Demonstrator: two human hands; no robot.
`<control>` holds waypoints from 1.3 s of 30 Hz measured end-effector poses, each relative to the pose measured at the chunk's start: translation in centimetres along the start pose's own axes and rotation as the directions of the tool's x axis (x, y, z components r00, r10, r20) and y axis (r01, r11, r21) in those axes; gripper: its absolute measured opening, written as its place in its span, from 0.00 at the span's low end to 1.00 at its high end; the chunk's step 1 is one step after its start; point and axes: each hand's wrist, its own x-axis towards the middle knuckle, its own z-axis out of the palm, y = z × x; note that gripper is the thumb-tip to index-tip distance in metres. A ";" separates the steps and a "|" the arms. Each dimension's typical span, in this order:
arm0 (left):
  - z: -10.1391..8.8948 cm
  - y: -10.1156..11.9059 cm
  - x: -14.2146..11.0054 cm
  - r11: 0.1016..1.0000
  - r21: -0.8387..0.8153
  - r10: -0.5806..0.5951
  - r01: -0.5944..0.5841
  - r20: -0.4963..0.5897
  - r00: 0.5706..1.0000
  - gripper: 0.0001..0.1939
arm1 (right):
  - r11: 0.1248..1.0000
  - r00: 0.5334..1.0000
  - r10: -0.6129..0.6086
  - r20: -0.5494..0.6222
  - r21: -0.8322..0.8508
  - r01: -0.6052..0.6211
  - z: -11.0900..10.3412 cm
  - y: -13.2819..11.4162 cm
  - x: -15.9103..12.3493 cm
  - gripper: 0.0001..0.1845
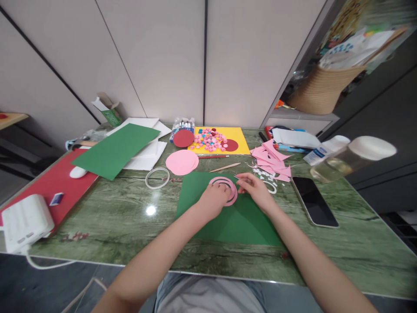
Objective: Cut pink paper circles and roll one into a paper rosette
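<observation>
A pink paper circle [233, 199] with curved slits lies on a green sheet [234, 228] at the front of the table. My left hand [213, 200] holds the circle down, its bent fingertips pressed on the paper and covering its left and middle parts. Just right of the circle, my right hand [256, 191] has thumb and forefinger pinched together. Something thin shows at the fingertips, too small to make out. A small white ring [271, 187] lies partly hidden behind the right hand. Pink paper scraps [272, 158] and white bits are beyond it.
Farther back are pink circles [182, 162], a white tape ring [157, 178], a wooden stick [224, 167] and pom-poms [210, 140] on yellow paper [239, 137]. A phone [315, 202] and bottle [353, 158] stand right; a white device [28, 219] and red sheet [71, 182] lie left.
</observation>
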 end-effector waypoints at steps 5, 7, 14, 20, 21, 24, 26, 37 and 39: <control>-0.3 -0.6 0.3 1.000 -0.019 0.016 -0.016 -0.026 1.000 0.16 | 1.000 1.000 -0.004 0.006 -0.008 0.004 0.0 0.1 0.0 0.13; -0.2 -1.1 0.4 0.998 -0.053 0.026 -0.030 -0.070 0.997 0.16 | 1.000 1.000 -0.011 0.003 -0.012 0.011 -0.1 0.2 0.1 0.13; -0.4 -3.0 0.8 0.680 -0.734 -0.190 -0.002 -0.179 0.965 0.22 | 0.999 0.995 -0.038 -0.094 0.031 0.041 -1.4 -0.2 0.3 0.15; -1.6 -3.7 0.7 -0.340 -0.941 -0.152 -0.002 0.053 0.987 0.27 | 0.944 0.972 0.010 -0.235 0.323 0.068 -3.0 -1.1 0.3 0.13; -1.6 -3.9 0.7 -0.450 -0.893 -0.129 0.018 0.086 0.988 0.27 | 0.933 0.976 0.030 -0.217 0.356 0.051 -3.0 -1.1 0.3 0.13; -0.8 -4.4 1.1 -0.577 -0.814 -0.113 0.068 0.162 0.980 0.26 | 0.925 0.993 0.081 -0.090 0.377 -0.042 -2.7 -0.7 0.4 0.15; 0.0 -4.7 1.3 -0.568 -0.819 -0.114 0.078 0.172 0.979 0.25 | 0.948 0.995 0.094 -0.028 0.306 -0.081 -2.2 -0.2 0.4 0.16; 0.4 -4.8 1.4 -0.510 -0.854 -0.241 0.103 0.257 0.936 0.21 | 0.474 0.872 -0.199 0.447 -0.735 0.485 -0.3 -1.8 -2.0 0.16; 0.6 -4.9 1.6 -0.535 -0.838 -0.275 0.112 0.297 0.914 0.18 | 0.388 0.851 -0.178 0.494 -0.759 0.522 0.0 -1.9 -2.3 0.17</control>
